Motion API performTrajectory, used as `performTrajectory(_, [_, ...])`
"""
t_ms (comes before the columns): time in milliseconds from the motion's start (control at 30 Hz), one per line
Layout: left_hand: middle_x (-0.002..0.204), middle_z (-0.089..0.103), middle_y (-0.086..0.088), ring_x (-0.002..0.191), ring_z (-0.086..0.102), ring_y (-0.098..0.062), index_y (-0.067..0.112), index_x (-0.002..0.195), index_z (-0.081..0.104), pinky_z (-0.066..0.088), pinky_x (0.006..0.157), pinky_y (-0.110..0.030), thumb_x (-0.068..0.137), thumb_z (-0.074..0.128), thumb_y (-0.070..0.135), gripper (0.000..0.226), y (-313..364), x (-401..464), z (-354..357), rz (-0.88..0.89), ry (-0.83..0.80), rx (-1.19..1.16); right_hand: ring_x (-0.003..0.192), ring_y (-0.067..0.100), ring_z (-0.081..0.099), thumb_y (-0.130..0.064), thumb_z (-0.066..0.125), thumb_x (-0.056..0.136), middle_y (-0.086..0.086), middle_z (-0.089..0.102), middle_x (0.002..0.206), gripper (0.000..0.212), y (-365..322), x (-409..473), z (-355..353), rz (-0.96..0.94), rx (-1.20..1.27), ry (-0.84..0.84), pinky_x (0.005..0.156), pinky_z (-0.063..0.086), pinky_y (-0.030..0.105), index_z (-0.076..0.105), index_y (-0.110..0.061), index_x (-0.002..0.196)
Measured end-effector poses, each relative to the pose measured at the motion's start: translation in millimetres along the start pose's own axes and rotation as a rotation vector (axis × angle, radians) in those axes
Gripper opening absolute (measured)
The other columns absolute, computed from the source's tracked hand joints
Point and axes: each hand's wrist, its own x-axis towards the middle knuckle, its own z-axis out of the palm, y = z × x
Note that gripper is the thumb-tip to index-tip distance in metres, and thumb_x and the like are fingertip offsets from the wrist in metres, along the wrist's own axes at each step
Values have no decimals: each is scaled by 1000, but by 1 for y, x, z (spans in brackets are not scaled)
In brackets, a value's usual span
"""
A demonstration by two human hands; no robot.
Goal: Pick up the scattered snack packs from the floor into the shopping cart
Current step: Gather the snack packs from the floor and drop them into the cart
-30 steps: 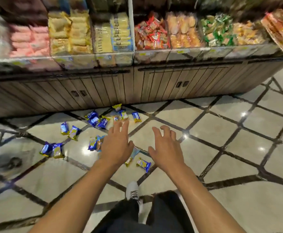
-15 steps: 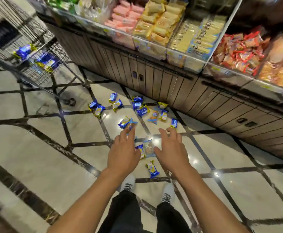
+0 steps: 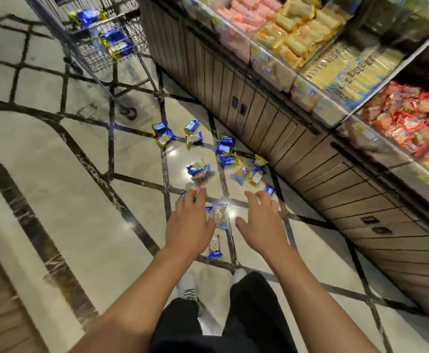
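Several blue and yellow snack packs (image 3: pixel 225 159) lie scattered on the tiled floor beside the shelf base. A single pack (image 3: pixel 214 246) lies nearest my feet, and a clear-wrapped one (image 3: pixel 220 214) lies between my hands. My left hand (image 3: pixel 189 224) and my right hand (image 3: pixel 262 222) are stretched forward above the floor, palms down, fingers relaxed, holding nothing. The wire shopping cart (image 3: pixel 109 56) stands at the upper left with several blue packs (image 3: pixel 115 43) inside.
A wooden shelf unit (image 3: pixel 297 146) runs along the right, stocked with pink, yellow and red snacks (image 3: pixel 409 118). The cart's wheel (image 3: pixel 129 113) rests on the floor left of the packs. My legs and shoes (image 3: pixel 189 287) are at the bottom. Dark inlay lines cross the tiles.
The view has swung left, bringing the shopping cart nearer and more central at the upper left. Both hands stay outstretched, empty, and have spread a little wider over the packs.
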Motion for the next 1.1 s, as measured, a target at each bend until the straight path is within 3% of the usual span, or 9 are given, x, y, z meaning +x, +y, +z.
performTrajectory(233, [147,33,-4,128,39,-26,25,153,18,44,100,-38,90,54,27,73,16,6,39,-235,90,-51,131,27,30,-31,59,90,6,32,144,62,14,48,18,-254,-12,-106,97,42,38,35,-22,147])
performTrajectory(367, [154,23,-1,136,30,-24,24,155,13,40,105,-38,94,52,29,73,18,29,100,-327,97,-89,129,30,34,-30,60,90,8,32,145,62,39,94,54,-421,-69,-148,93,44,40,36,-19,146])
performTrajectory(533, [154,25,-2,135,33,-24,23,155,18,40,101,-39,93,54,28,72,3,50,192,-384,87,-141,125,30,37,-25,61,89,8,37,140,60,97,135,119,-428,-67,-163,89,45,41,39,-19,144])
performTrajectory(667, [155,23,-2,136,32,-23,23,156,16,43,100,-39,96,52,30,71,-31,66,281,-439,71,-184,124,31,38,-23,60,88,9,39,138,63,145,160,199,-403,-98,-210,86,47,42,37,-19,145])
performTrajectory(800, [157,22,-3,135,34,-24,23,157,13,38,105,-36,97,50,32,71,-69,90,385,-455,25,-168,124,33,40,-25,60,88,11,38,139,65,177,193,303,-409,-144,-256,91,43,42,35,-18,147])
performTrajectory(1100, [151,28,-9,131,35,-30,18,153,25,44,99,-46,90,55,28,70,-145,158,591,-467,49,-171,129,33,33,-25,60,87,10,30,147,65,229,278,510,-455,-165,-274,87,47,44,35,-21,147])
